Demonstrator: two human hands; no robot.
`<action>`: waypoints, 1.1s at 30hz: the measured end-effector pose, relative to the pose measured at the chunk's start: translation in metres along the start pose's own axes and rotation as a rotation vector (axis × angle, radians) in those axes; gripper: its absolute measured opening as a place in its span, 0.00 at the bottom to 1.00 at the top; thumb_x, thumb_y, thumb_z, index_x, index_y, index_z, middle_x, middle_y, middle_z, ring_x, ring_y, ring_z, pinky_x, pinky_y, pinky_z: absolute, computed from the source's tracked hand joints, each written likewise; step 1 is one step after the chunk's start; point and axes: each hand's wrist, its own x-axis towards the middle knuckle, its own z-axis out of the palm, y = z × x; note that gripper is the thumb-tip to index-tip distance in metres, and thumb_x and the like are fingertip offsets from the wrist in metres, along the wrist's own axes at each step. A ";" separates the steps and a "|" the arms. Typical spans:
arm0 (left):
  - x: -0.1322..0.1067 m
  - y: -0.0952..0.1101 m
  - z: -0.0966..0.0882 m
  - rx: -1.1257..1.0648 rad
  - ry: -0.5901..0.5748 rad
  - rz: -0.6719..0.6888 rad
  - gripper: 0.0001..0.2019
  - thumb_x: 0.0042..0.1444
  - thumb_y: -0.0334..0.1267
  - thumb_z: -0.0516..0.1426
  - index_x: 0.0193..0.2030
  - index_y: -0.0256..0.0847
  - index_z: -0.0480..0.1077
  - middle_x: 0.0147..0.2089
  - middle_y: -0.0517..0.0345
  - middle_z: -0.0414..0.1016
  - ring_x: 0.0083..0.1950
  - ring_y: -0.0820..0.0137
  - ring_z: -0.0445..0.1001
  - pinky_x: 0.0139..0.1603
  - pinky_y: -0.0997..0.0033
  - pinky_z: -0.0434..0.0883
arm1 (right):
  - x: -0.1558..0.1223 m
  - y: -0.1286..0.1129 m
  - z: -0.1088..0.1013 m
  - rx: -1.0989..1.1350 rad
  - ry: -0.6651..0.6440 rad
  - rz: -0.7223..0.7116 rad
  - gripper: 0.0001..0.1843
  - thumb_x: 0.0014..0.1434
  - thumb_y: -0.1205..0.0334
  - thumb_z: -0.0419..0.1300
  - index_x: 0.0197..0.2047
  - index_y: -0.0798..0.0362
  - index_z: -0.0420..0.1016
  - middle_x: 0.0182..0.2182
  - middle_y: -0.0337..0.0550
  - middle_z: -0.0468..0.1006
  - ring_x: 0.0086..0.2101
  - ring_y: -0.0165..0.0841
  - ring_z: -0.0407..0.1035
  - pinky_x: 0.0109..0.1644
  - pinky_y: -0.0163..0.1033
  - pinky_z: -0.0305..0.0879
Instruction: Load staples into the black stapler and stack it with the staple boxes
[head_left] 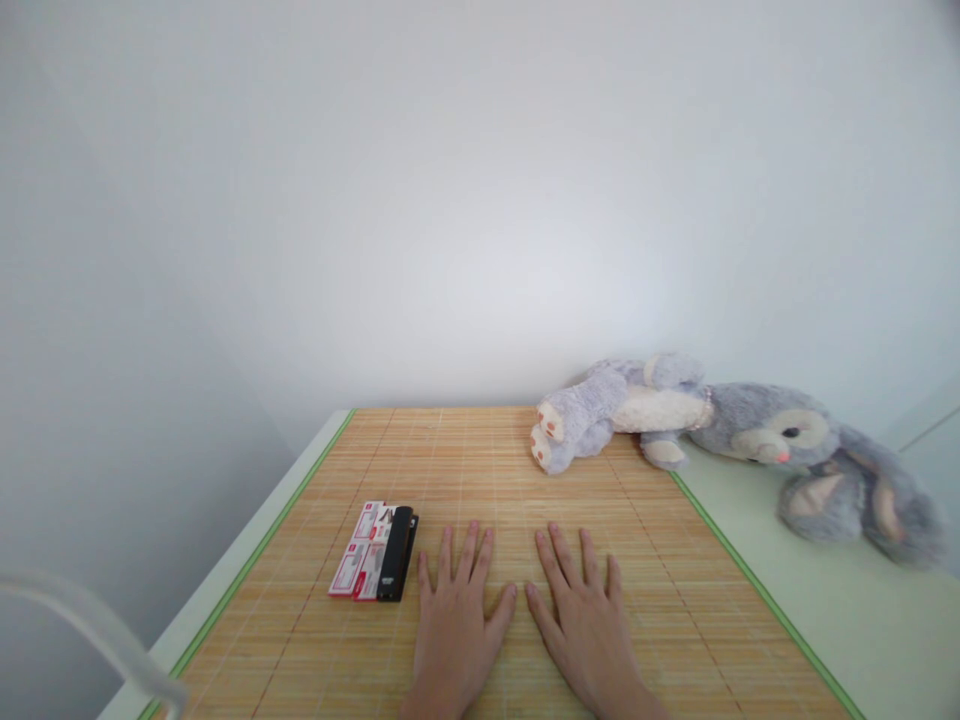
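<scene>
My left hand (457, 625) lies flat on the bamboo mat (300, 660), fingers spread and holding nothing. Beside it, palm down on the same mat, my right hand (585, 625) also has its fingers apart. The two thumbs point toward each other with a small gap between them. Just left of my left hand is a black stapler (396, 555), lying lengthwise away from me. Small red-and-white boxes (360, 560) with printed labels, which look like staple boxes, sit against the stapler's left side.
A grey and white plush rabbit (645, 408) lies on its side along the back right, partly over the mat's edge. Pale tabletop (892, 620) shows right of the mat. A blurred white cable or strap (97, 625) crosses the lower left. A white wall (450, 200) stands behind.
</scene>
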 end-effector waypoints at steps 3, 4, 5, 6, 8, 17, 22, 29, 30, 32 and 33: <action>0.000 0.000 0.000 0.001 -0.007 -0.003 0.35 0.67 0.53 0.51 0.78 0.60 0.41 0.80 0.65 0.44 0.80 0.46 0.38 0.74 0.28 0.41 | 0.000 0.000 0.000 0.007 -0.003 -0.002 0.36 0.70 0.40 0.43 0.77 0.37 0.41 0.76 0.34 0.44 0.74 0.58 0.34 0.71 0.75 0.32; 0.000 0.000 0.000 0.000 -0.010 -0.004 0.35 0.67 0.53 0.51 0.78 0.59 0.41 0.80 0.66 0.44 0.80 0.46 0.38 0.74 0.28 0.41 | 0.000 0.001 0.000 0.010 -0.004 -0.001 0.36 0.70 0.40 0.43 0.77 0.37 0.41 0.76 0.34 0.44 0.74 0.58 0.34 0.71 0.75 0.32; 0.000 0.000 0.000 -0.001 -0.014 -0.005 0.35 0.67 0.53 0.51 0.78 0.59 0.41 0.80 0.66 0.44 0.80 0.47 0.38 0.74 0.28 0.41 | 0.001 0.001 0.000 0.012 -0.003 -0.001 0.36 0.70 0.40 0.43 0.77 0.37 0.42 0.76 0.35 0.44 0.74 0.58 0.34 0.71 0.75 0.32; 0.000 0.000 0.000 -0.004 -0.018 -0.004 0.35 0.67 0.53 0.50 0.78 0.59 0.41 0.80 0.66 0.44 0.80 0.47 0.38 0.74 0.28 0.41 | 0.001 0.001 0.000 0.015 -0.003 -0.001 0.36 0.70 0.39 0.43 0.77 0.37 0.42 0.76 0.35 0.44 0.74 0.58 0.34 0.71 0.75 0.32; 0.000 0.000 -0.001 -0.009 -0.021 -0.005 0.35 0.67 0.53 0.50 0.78 0.59 0.41 0.80 0.66 0.43 0.80 0.46 0.38 0.74 0.27 0.41 | 0.001 0.001 0.000 0.017 -0.001 -0.003 0.36 0.70 0.39 0.43 0.77 0.37 0.42 0.76 0.35 0.44 0.74 0.58 0.34 0.71 0.75 0.33; 0.000 0.000 0.001 -0.024 -0.013 -0.003 0.36 0.67 0.53 0.51 0.78 0.60 0.40 0.80 0.65 0.43 0.80 0.46 0.37 0.74 0.27 0.42 | 0.000 0.001 0.001 0.017 0.003 -0.007 0.36 0.70 0.39 0.43 0.77 0.36 0.42 0.76 0.36 0.45 0.74 0.58 0.35 0.71 0.76 0.32; -0.001 0.000 0.000 -0.024 -0.005 0.000 0.36 0.67 0.53 0.51 0.78 0.60 0.41 0.80 0.65 0.44 0.80 0.46 0.38 0.74 0.27 0.42 | 0.001 0.001 0.002 0.016 0.008 -0.006 0.36 0.70 0.39 0.43 0.77 0.36 0.42 0.76 0.35 0.44 0.74 0.59 0.34 0.71 0.75 0.32; 0.000 0.000 0.001 -0.019 0.000 -0.001 0.35 0.67 0.53 0.51 0.77 0.60 0.42 0.80 0.65 0.45 0.80 0.46 0.38 0.74 0.28 0.43 | 0.001 0.002 0.002 0.015 0.012 -0.006 0.36 0.70 0.40 0.43 0.77 0.36 0.42 0.76 0.34 0.44 0.74 0.59 0.34 0.71 0.75 0.32; 0.000 0.000 0.001 -0.017 0.000 0.000 0.35 0.67 0.53 0.51 0.77 0.60 0.42 0.80 0.65 0.45 0.80 0.46 0.38 0.74 0.28 0.43 | 0.001 0.002 0.002 0.016 0.009 -0.006 0.36 0.70 0.40 0.44 0.77 0.36 0.42 0.76 0.34 0.44 0.74 0.59 0.34 0.71 0.75 0.32; 0.000 0.000 0.001 -0.011 0.001 0.000 0.35 0.67 0.53 0.51 0.77 0.60 0.42 0.80 0.65 0.45 0.80 0.46 0.38 0.74 0.28 0.42 | 0.001 0.002 0.002 0.018 0.003 -0.002 0.36 0.70 0.39 0.44 0.77 0.36 0.42 0.76 0.35 0.44 0.74 0.58 0.34 0.71 0.75 0.32; 0.000 0.000 0.001 -0.009 0.001 -0.001 0.35 0.67 0.53 0.51 0.77 0.60 0.42 0.80 0.65 0.45 0.80 0.46 0.38 0.74 0.27 0.42 | 0.001 0.002 0.002 0.019 0.001 -0.002 0.36 0.70 0.39 0.43 0.77 0.36 0.42 0.76 0.35 0.44 0.74 0.58 0.34 0.71 0.75 0.33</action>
